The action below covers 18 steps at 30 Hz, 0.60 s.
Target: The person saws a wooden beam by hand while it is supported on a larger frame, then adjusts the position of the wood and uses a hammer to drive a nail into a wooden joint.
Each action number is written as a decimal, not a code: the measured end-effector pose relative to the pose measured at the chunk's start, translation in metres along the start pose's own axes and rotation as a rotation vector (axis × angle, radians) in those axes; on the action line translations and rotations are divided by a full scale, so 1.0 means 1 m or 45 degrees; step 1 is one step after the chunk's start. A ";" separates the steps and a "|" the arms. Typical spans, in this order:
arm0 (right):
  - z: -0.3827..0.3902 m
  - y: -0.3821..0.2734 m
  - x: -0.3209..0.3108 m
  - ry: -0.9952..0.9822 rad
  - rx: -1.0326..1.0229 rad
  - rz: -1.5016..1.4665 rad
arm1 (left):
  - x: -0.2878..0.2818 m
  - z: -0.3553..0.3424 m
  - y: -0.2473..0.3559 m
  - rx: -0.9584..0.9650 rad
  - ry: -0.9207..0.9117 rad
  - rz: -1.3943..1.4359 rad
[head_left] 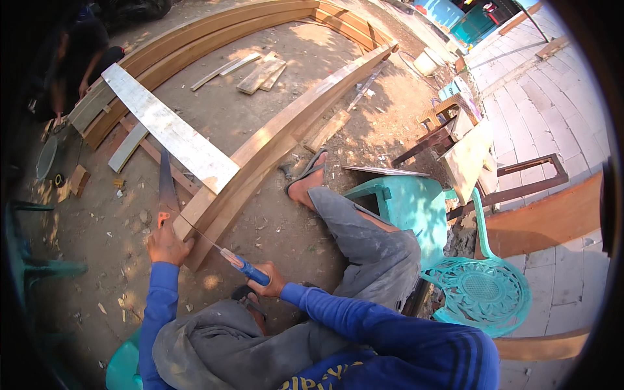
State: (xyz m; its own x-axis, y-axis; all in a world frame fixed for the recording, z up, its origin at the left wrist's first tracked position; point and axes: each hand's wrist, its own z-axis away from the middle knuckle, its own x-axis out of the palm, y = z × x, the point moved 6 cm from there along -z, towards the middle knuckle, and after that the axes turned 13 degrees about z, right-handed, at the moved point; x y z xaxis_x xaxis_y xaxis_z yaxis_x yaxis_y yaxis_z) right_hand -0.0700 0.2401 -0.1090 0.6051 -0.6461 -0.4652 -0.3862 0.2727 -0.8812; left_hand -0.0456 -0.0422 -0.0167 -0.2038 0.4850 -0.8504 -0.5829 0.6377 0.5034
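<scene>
A long wooden beam (279, 135) of the frame runs from far right to its near end before me. At that end is my left hand (168, 248), its fingers closed against the wood. Just above those fingers a handsaw (167, 185) shows its dark blade and orange handle; whether they also touch it I cannot tell. My right hand (269, 279) is closed around the blue handle of a thin-bladed tool (246, 266). The tool's thin part slants left over the beam's end; its exact kind is unclear. A pale plank (170, 129) lies across the frame.
Loose wood offcuts (261, 73) lie on the dirt inside the frame. At right stand a turquoise plastic chair (416, 211) and stacked boards (469, 156) beside pale paving (552, 104). Another person (84, 49) crouches at far left. My sandalled foot (307, 177) is near the beam.
</scene>
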 end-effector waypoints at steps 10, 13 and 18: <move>0.090 -0.136 -0.138 -0.320 0.515 0.092 | 0.007 -0.002 0.005 0.015 0.011 -0.087; 0.099 -0.134 -0.149 -0.269 0.462 0.046 | 0.011 0.002 0.009 0.006 -0.020 -0.030; -0.044 -0.079 -0.040 -0.203 0.291 0.264 | 0.021 -0.001 0.001 -0.018 -0.064 0.028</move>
State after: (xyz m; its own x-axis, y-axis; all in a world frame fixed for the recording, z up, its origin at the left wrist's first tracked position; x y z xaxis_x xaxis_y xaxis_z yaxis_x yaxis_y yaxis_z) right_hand -0.0949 0.2131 -0.0170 0.6381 -0.4458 -0.6278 -0.3571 0.5511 -0.7542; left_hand -0.0509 -0.0319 -0.0344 -0.1767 0.5286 -0.8303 -0.5898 0.6184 0.5193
